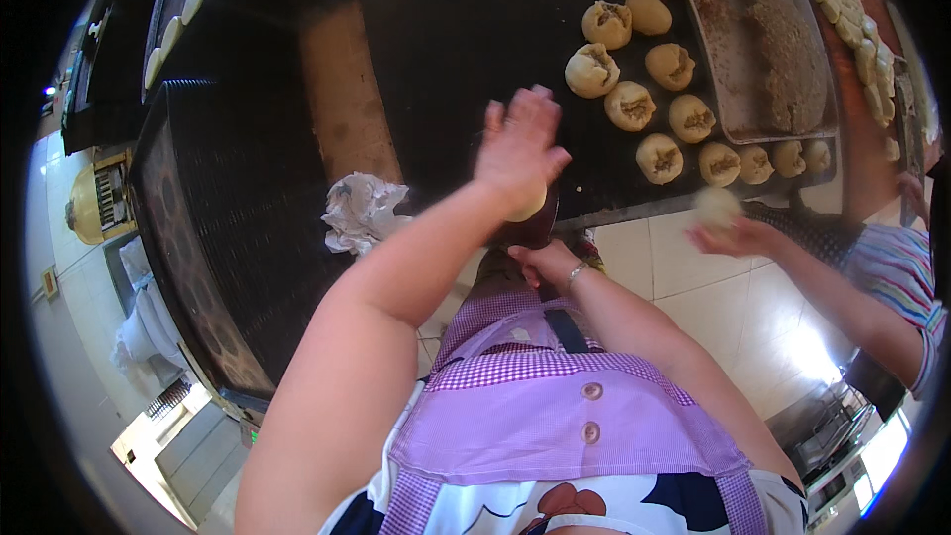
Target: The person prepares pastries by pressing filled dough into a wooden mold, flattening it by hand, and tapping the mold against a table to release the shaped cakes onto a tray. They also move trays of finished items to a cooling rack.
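Head view: left grip [520, 147] released, blurred, fingers spread and pointing away over the black desk [446, 69]; the pale dough piece [533, 206] sits right under its palm heel, wrist side, partly covered, so its long axis can't be read. Key relation: dough lies back toward the body from the left fingertips, between both hands, left nearer, overlapping it in view; contact unclear. Dough appears against a dark reddish-brown piece [535, 230] at the desk's near edge. Right grip [545, 263] is just below that piece, fingers half hidden; can't tell whether clenched on it. Farther out: crumpled paper [362, 213] left, open-topped filled dough balls [630, 106] ahead right, filling tray [728, 124] beyond, co-worker's hand [738, 238] with a blurred dough ball [716, 206] right.
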Tool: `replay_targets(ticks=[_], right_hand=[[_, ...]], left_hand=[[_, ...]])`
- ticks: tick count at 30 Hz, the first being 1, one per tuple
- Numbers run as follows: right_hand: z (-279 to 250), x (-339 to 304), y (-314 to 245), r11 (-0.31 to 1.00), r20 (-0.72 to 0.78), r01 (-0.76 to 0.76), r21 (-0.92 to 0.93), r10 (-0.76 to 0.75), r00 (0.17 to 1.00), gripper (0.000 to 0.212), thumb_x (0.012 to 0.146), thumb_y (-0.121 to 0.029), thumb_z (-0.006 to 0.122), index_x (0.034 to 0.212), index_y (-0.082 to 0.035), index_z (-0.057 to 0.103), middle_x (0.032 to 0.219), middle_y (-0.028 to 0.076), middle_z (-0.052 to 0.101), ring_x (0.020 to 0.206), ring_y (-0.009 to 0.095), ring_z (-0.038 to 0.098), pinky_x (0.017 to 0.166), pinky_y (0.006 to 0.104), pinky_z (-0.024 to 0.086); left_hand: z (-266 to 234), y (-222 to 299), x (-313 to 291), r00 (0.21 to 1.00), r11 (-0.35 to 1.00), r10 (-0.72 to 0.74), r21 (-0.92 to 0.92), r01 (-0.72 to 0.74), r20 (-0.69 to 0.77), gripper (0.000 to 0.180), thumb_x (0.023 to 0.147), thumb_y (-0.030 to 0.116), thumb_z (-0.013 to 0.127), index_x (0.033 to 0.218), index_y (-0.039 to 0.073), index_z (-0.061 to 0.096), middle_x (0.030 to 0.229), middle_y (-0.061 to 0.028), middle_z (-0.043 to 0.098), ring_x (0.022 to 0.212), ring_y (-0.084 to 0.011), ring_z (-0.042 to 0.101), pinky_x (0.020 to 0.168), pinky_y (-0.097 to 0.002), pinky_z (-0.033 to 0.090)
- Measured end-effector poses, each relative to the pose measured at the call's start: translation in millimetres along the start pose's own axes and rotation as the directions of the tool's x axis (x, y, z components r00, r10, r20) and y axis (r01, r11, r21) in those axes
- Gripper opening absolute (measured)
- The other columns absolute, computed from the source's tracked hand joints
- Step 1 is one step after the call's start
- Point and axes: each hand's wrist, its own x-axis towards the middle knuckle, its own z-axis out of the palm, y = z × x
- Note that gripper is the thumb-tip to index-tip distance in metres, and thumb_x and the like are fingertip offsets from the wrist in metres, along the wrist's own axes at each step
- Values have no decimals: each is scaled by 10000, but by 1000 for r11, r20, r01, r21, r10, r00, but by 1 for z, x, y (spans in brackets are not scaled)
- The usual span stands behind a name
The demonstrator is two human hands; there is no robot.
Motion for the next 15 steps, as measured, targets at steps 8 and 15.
replay_targets(ticks=[8,15], right_hand=[[-3,5,8,996,12,-14,-92,15,1000,352,864,-332,739,692,-75,570,541,41,525,451,153,495,433,306,373],[0,-3,-11,990,38,-111,-86,115,993,242,912,-287,687,852,-87,566,562,36,504,464,150,479,473,299,405]], left_hand=[[24,17,-35,963,943,253,-246,-225,90,714,948,539,447,1507,110,335,1604,-47,245,1495,-243,155,1199,-483,76],[-2,-25,-41,996,992,46,-124,-36,76,721,871,435,581,1468,97,361,1550,-117,306,1460,-319,227,1175,-516,161]])
